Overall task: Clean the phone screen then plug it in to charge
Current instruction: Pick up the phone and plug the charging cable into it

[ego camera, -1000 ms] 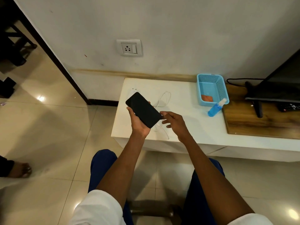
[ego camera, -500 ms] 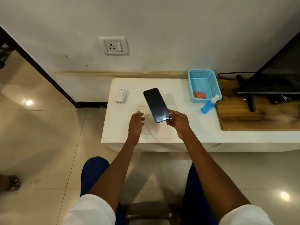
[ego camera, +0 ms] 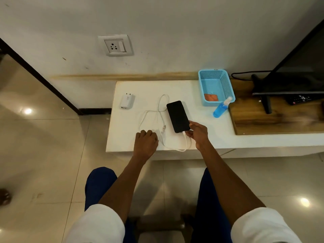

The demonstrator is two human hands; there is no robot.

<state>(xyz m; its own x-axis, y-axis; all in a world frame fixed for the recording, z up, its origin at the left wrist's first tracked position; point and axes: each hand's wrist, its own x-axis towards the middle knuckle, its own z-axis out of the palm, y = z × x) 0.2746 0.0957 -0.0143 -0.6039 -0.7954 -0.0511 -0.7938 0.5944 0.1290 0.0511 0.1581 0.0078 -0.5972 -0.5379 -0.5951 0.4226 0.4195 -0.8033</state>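
Phone flat on the desk with the cable at its near end.

My left hand [ego camera: 146, 142] rests curled, knuckles up, on the near edge of the white desk [ego camera: 215, 135], beside the loose end of the white charging cable [ego camera: 185, 142] (whether my fingers pinch anything I cannot tell). My right hand [ego camera: 197, 133] pinches the near end of the black phone [ego camera: 178, 116], where the cable's plug meets it. The phone lies screen up, the cable looping to its left. Farther left sits the white charger adapter [ego camera: 126, 101]. To the right a blue spray bottle [ego camera: 221, 107] leans by the blue basket [ego camera: 226, 85] holding an orange cloth [ego camera: 211, 97]. The wall socket [ego camera: 115, 45] sits above.
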